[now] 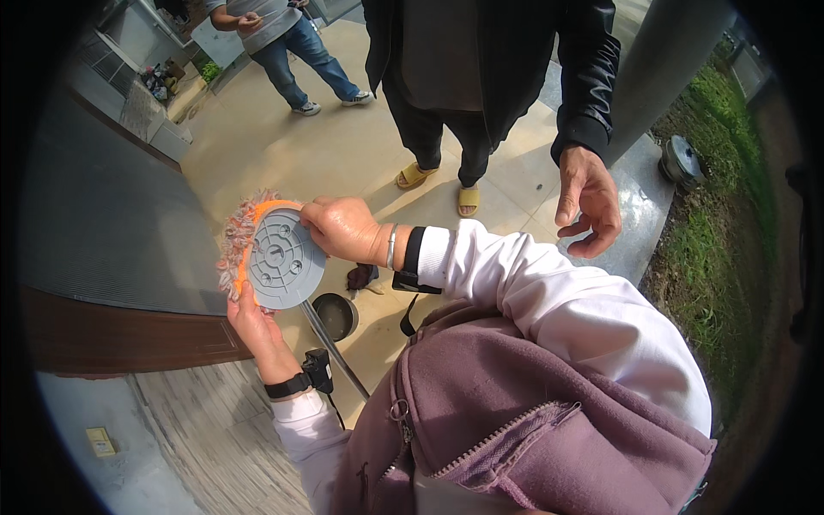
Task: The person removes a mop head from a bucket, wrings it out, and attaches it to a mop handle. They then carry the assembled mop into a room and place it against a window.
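Observation:
A round mop head (286, 257) is between my two hands, its grey plastic disc facing me. Orange trim (273, 206) and fluffy pinkish-grey strands (233, 249) show along its upper and left edge. My left hand (256, 330) grips the lower left rim from below, the fingers partly hidden behind the strands. At the upper right rim, my right hand (342, 227) is closed on the edge, with its fingers bent. A metal pole (335, 348) slants from the disc's lower edge toward my body; whether it is joined to the disc I cannot tell.
A dark round basin (335, 318) and a dark cloth (361, 275) lie on the tiled floor. One person in yellow slippers (468, 200) stands facing me, a hand (590, 204) hanging nearby. Another person (300, 64) stands farther back. A grey pillar (665, 73) rises beside grass (717, 215).

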Tool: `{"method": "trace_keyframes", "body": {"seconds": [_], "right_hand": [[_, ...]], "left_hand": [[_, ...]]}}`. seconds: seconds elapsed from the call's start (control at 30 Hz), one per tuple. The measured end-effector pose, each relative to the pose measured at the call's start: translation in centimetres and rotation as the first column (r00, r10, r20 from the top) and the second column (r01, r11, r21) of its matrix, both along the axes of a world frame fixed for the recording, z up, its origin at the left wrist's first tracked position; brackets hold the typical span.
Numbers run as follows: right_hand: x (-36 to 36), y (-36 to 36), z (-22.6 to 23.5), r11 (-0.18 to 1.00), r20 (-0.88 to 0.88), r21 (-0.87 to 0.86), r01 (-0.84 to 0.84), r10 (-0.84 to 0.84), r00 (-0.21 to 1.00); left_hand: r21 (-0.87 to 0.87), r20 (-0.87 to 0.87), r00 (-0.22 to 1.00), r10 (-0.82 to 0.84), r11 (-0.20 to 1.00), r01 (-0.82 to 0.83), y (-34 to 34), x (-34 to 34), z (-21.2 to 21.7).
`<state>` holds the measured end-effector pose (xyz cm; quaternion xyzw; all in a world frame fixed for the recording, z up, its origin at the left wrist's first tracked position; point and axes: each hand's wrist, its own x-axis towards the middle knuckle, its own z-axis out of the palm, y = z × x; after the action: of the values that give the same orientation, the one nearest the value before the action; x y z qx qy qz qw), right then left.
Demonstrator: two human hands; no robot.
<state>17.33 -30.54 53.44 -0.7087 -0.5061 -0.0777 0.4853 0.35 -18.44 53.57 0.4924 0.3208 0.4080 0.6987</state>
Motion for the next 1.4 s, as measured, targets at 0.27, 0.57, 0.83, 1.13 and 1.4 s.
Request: {"method": "trace_keyframes", "body": {"seconds": [0.27,0.57,0.83,1.13,1.4], "right_hand": [[-4.8,0.7,0.9,0.967,-0.056,-0.158,-0.199,0.192,0.980],[-2.9,-0.2,1.1,0.969,0.035,-0.211,-0.130,0.140,0.989],[-1.2,0.7,1.4,0.899,-0.063,-0.156,-0.408,0.403,0.913],[1.9,1.3,-1.1,0.685,-0.136,-0.102,-0.721,0.709,0.692],[1.7,2.0,-3.0,0.682,-0.199,-0.053,-0.729,0.708,0.677]], "left_hand": [[0.187,0.001,0.997,0.071,0.980,-0.070,-1.6,-7.6,1.1],[0.009,0.060,0.997,0.057,0.998,-0.058,-1.5,-4.7,0.0],[0.048,0.161,0.948,0.275,0.957,-0.286,-2.8,-4.4,0.6],[0.015,0.058,0.956,0.286,0.958,-0.287,-0.1,-3.9,-1.2],[-0.042,0.102,0.957,0.270,0.963,-0.267,-0.6,-3.9,-1.5]]}}
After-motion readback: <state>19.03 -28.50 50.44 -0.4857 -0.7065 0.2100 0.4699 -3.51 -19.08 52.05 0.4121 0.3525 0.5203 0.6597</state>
